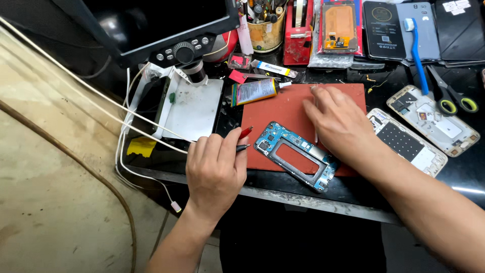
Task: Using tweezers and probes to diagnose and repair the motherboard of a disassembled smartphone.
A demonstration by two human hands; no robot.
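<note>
A blue phone frame [295, 154] with its circuit parts exposed lies tilted on a red work mat [283, 108]. My left hand [214, 169] sits at the mat's left edge, shut on a red probe and a black probe [244, 140] whose tips point at the frame's upper left corner. My right hand [341, 124] rests palm down on the mat just right of the frame, fingers spread towards the mat's far edge. A thin white strip shows under its fingers; whether it is held is unclear.
A glue tube [255, 91] lies at the mat's far left corner. A microscope with a white base [194, 106] stands left. Two opened phone bodies [422, 129], scissors [452, 98], a blue toothbrush [417, 50], phones and a tool cup [266, 25] crowd the back and right. White cables [126, 121] hang left.
</note>
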